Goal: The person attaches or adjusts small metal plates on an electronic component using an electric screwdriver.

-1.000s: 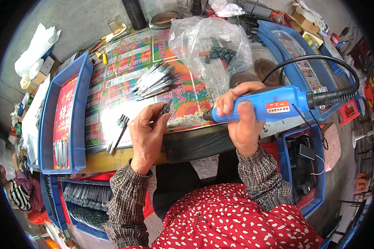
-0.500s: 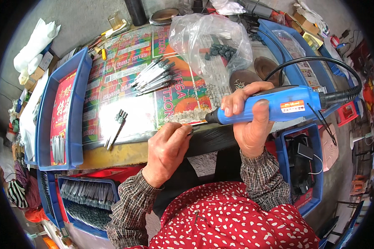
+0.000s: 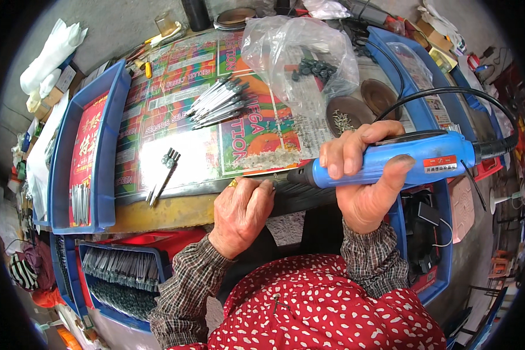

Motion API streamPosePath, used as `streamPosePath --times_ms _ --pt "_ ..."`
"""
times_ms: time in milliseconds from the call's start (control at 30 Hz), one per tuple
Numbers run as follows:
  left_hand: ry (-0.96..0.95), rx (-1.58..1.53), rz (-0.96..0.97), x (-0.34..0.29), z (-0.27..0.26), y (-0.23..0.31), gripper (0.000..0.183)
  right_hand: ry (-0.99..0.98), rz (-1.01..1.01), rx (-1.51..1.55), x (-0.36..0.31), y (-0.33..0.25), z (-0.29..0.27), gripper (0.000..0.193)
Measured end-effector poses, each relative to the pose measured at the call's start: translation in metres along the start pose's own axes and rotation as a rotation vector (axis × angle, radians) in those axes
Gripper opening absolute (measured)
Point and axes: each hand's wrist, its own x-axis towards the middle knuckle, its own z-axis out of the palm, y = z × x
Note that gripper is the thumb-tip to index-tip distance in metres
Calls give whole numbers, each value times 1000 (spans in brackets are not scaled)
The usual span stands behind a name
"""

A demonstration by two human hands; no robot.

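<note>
My right hand is wrapped round a blue electric screwdriver, its black nose pointing left over the table's front edge. Just left of that nose, my left hand is closed in a pinch. Whatever its fingers hold is hidden by them. Beyond the hands lies a pile of thin silvery rods with dark ends. Several more dark-ended rods rest to the left, near the front edge. Behind the screwdriver sits a brown bowl with small metal pieces, seemingly screws, in it.
A blue tray holding rods stands at the left. Below it another blue bin is packed with dark-ended pieces. A clear plastic bag with dark caps lies at the back. The screwdriver's black cable loops at the right.
My right hand and the screwdriver have shifted right and slightly down, the nose moving a little away from the table surface's printed sheet. My left hand has moved slightly right, its fingers still pinched.
</note>
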Motion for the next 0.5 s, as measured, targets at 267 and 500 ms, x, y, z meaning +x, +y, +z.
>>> streamPosePath --times_ms 267,500 --pt "71 -24 22 -2 5 -2 26 -3 3 -102 -1 0 6 53" --pt "95 -27 30 -3 5 -3 26 -23 1 -94 -2 0 7 53"
